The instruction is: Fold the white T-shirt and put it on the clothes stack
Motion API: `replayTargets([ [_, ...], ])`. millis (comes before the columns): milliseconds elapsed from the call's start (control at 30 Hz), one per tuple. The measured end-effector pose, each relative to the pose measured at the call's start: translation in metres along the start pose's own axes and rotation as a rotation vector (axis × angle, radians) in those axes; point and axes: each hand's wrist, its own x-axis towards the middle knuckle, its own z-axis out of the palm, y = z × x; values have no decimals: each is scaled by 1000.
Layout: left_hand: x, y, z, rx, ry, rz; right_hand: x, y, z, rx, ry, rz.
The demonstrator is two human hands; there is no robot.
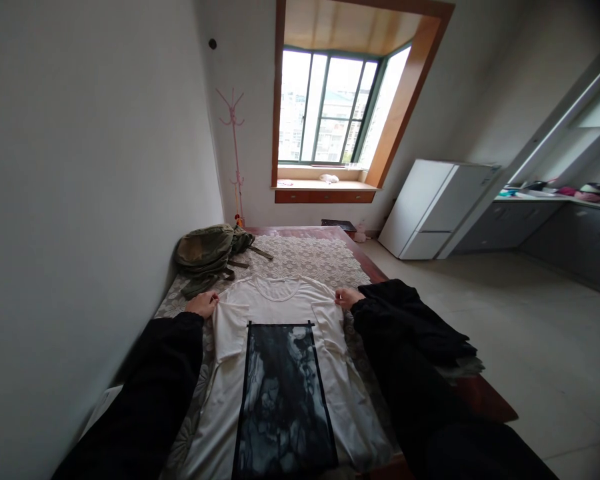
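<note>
A white T-shirt (230, 337) with a large dark printed panel lies face up on a table, its collar at the far end. Both sleeves lie folded inward over the front. My left hand (203, 305) pinches the shirt's left shoulder edge, fingers closed on the cloth. On the opposite side my right hand (349, 298) grips the right shoulder edge between thumb and fingers. The lower hem runs out of view at the bottom.
A patterned tablecloth (310, 253) covers the reddish wooden table. A green backpack (207, 253) lies at the far left by the wall. Dark folded clothing (425, 320) lies beyond my right forearm. A white fridge (435, 207) stands at the right, a pink coat rack (235, 140) behind.
</note>
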Motion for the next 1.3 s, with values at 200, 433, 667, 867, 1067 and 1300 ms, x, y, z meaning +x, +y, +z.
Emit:
replayTargets([
  [200, -2, -1, 4, 8, 45, -67, 6, 0, 11, 58, 84, 35],
  [433, -3, -10, 6, -25, 118, -208, 3, 11, 27, 161, 236, 189],
  [667, -4, -11, 5, -71, 119, -204, -3, 14, 37, 186, 203, 311],
  [867, -11, -8, 7, -46, 160, -250, -6, 14, 33, 186, 187, 337],
  [1067, -11, -13, 1, -12, 101, -285, -12, 11, 28, 141, 156, 380],
  [1300, -17, -9, 2, 5, 111, -292, -18, 3, 17, 135, 134, 390],
])
